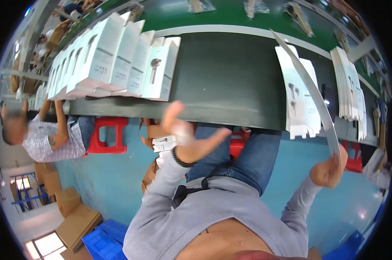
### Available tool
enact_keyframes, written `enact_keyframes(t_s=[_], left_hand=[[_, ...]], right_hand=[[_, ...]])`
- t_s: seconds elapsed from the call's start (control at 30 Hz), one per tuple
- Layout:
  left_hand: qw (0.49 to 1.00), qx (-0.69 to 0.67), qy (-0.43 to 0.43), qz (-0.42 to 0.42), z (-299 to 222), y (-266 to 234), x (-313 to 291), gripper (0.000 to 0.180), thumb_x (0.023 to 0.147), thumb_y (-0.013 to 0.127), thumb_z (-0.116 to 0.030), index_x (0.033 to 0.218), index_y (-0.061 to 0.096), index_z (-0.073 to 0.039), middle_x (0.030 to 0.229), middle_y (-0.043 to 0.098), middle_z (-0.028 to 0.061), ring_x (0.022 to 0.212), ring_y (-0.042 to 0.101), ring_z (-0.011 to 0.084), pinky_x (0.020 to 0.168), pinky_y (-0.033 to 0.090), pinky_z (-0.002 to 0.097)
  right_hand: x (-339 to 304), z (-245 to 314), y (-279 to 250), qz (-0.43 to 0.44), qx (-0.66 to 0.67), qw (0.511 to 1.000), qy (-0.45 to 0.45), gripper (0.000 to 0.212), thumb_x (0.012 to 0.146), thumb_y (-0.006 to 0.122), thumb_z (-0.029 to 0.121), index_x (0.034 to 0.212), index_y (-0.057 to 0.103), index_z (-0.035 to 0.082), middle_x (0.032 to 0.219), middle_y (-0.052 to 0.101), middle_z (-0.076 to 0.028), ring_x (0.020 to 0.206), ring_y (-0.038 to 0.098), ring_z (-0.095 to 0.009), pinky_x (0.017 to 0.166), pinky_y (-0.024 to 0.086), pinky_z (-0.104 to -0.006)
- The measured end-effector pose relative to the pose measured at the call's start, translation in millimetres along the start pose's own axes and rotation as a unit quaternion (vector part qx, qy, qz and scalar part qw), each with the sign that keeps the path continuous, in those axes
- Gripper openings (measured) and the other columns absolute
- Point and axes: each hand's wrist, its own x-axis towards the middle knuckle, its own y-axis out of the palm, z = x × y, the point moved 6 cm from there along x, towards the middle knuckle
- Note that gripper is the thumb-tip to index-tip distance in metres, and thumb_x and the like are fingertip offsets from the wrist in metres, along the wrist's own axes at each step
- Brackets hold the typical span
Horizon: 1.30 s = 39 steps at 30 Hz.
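Observation:
My right hand (329,171) pinches the near end of a thin flat carton blank (316,93), held up and seen almost edge-on. Behind it, flattened white cartons (292,99) with a printed picture of a handheld device lie at the right part of the dark bench (230,78). My left hand (191,139), slightly blurred, hangs in front of the bench edge with fingers spread and nothing in it. To its left stands a row of erected white boxes (154,71) with the same kind of picture.
More flat cartons (348,82) are stacked farther right. Bagged items lie on the green conveyor (235,17) beyond. A person (53,134) sits at far left by a red stool (108,135). Brown cartons (76,221) and a blue crate (105,240) stand on the floor.

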Motion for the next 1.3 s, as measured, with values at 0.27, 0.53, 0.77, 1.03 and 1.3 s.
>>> enact_keyframes(t_s=[0.27, 0.53, 0.77, 1.03, 1.3], left_hand=[[0.918, -0.016, 0.302, 0.258, -56, 22, 24, 0.059, 0.071, 0.065, -0.032, 0.121, 0.038, -0.049, 0.13, 0.039, 0.0081, 0.122, 0.037, 0.0349, 0.098, 0.016, 0.0626], [0.924, -0.057, 0.162, 0.342, -44, 3, 24, 0.049, 0.064, 0.069, -0.032, 0.11, 0.054, -0.039, 0.122, 0.048, 0.0129, 0.102, 0.054, 0.0299, 0.086, 0.043, 0.0439], [0.968, -0.185, -0.035, 0.166, -20, 1, 20, 0.065, 0.061, 0.066, 0.004, 0.123, 0.048, -0.005, 0.068, 0.064, 0.009, 0.058, 0.063, 0.0245, 0.053, 0.049, 0.0295], [0.904, -0.269, 0.045, 0.33, -66, 51, -16, 0.079, 0.065, 0.07, -0.02, 0.133, 0.032, -0.009, 0.137, 0.029, 0.0228, 0.123, 0.03, 0.0429, 0.095, 0.028, 0.0487], [0.888, -0.386, 0.053, 0.243, -56, 49, -5, 0.098, 0.063, 0.07, -0.052, 0.14, 0.018, -0.023, 0.133, 0.04, 0.0166, 0.127, 0.021, 0.0489, 0.097, 0.007, 0.0636]], right_hand=[[-34, 52, 69, 0.213, 0.526, 0.754, 0.33, 0.028, 0.081, 0.062, 0.022, 0.075, 0.06, -0.005, 0.071, 0.062, -0.013, 0.061, 0.057, -0.021, 0.056, 0.043, -0.0293], [-9, 68, 86, 0.256, 0.249, 0.928, 0.112, 0.003, 0.071, 0.063, -0.001, 0.073, 0.06, -0.002, 0.063, 0.06, -0.013, 0.051, 0.055, -0.022, 0.05, 0.042, -0.0294], [-46, 51, 84, 0.139, 0.433, 0.837, 0.306, 0.057, 0.085, 0.056, 0.03, 0.124, 0.033, -0.004, 0.098, 0.059, -0.019, 0.082, 0.06, -0.024, 0.072, 0.047, -0.0318], [-106, 77, 106, 0.144, 0.532, 0.671, 0.495, 0.087, 0.076, 0.069, 0.037, 0.135, 0.019, -0.003, 0.124, 0.042, -0.013, 0.114, 0.042, -0.019, 0.093, 0.034, -0.0319], [-79, 54, 97, 0.287, 0.561, 0.657, 0.412, 0.098, 0.07, 0.075, 0.023, 0.14, 0.01, 0.001, 0.138, 0.029, -0.013, 0.124, 0.03, -0.018, 0.101, 0.025, -0.0299]])
